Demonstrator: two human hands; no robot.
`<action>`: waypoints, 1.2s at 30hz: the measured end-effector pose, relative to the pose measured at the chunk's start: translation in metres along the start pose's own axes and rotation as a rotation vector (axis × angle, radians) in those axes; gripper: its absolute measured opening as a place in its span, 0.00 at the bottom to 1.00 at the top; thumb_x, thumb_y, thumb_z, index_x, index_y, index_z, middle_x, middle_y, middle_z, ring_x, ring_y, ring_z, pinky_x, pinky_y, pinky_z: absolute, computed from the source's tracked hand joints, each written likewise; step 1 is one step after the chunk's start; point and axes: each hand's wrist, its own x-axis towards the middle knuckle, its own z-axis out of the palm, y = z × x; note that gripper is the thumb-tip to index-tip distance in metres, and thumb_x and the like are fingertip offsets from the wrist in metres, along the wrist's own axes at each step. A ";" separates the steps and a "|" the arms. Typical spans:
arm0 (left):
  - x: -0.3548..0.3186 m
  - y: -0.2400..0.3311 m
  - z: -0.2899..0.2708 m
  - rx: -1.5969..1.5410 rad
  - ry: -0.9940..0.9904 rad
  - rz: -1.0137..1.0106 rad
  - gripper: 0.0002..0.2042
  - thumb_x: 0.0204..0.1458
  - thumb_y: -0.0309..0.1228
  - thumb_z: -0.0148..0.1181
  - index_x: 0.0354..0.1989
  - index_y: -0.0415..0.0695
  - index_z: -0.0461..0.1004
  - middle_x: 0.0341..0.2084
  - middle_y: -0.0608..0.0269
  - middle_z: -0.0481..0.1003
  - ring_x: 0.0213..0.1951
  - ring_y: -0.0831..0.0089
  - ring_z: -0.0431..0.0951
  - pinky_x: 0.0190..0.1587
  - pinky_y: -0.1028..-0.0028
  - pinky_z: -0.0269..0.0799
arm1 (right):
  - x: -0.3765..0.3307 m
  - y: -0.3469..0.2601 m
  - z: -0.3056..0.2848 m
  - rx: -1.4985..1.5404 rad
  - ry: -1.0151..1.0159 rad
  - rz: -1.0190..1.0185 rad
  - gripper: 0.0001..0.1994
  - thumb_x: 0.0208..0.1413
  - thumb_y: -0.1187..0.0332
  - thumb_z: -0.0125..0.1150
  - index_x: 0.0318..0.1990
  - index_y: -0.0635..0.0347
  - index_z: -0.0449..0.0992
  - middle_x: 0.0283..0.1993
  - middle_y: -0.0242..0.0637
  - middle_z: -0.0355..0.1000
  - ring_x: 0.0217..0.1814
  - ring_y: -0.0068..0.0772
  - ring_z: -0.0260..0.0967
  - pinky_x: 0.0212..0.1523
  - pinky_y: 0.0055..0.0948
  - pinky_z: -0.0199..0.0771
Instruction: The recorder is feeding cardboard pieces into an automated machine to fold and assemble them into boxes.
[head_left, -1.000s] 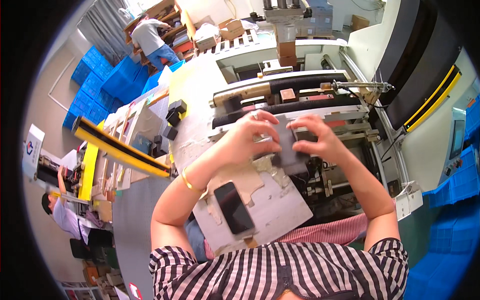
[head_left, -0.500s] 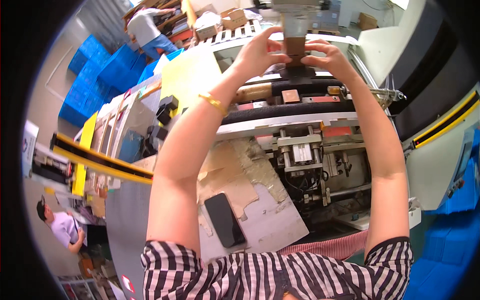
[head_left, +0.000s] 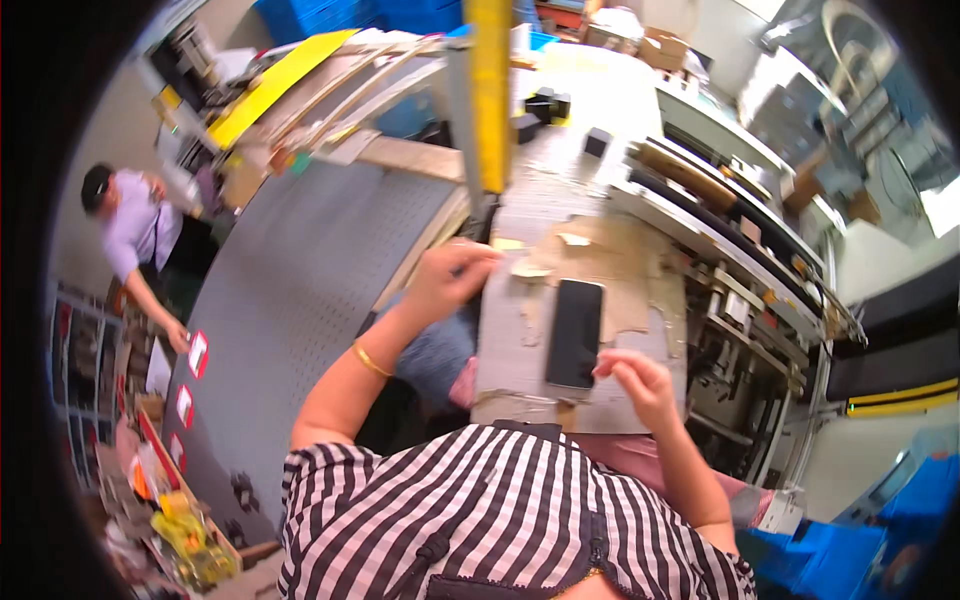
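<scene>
Both hands have dropped from the machine overhead to the cardboard-covered bench.

Left hand now rests at the left edge of the torn cardboard sheet, fingers curled together against that edge; whether they pinch anything cannot be told. Right hand sits at the near edge, fingers loosely bent and apart, fingertips just beside the lower corner of a black phone lying flat, screen up, mid-sheet. A yellow bar crosses above the far edge.
</scene>
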 end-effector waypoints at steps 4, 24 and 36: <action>-0.202 -0.150 -0.156 0.218 0.657 -0.597 0.08 0.58 0.30 0.57 0.36 0.38 0.78 0.27 0.66 0.78 0.30 0.79 0.77 0.34 0.79 0.73 | 0.019 -0.009 0.095 -0.087 -0.268 0.102 0.10 0.60 0.75 0.54 0.47 0.65 0.76 0.41 0.37 0.77 0.44 0.26 0.74 0.48 0.25 0.71; -0.681 -0.095 -0.330 1.078 0.783 -2.031 0.11 0.57 0.32 0.48 0.41 0.47 0.77 0.51 0.56 0.69 0.49 0.58 0.76 0.46 0.60 0.76 | 0.176 0.042 0.312 -1.140 -0.502 -0.497 0.08 0.60 0.72 0.51 0.41 0.64 0.75 0.41 0.45 0.73 0.47 0.48 0.67 0.48 0.42 0.66; -0.328 -0.144 -0.244 0.178 1.111 -0.679 0.08 0.48 0.35 0.66 0.29 0.43 0.80 0.22 0.62 0.78 0.26 0.75 0.76 0.30 0.73 0.71 | 0.117 0.021 0.254 -1.243 -0.565 -0.620 0.19 0.57 0.75 0.50 0.57 0.62 0.71 0.60 0.48 0.67 0.65 0.52 0.60 0.65 0.45 0.55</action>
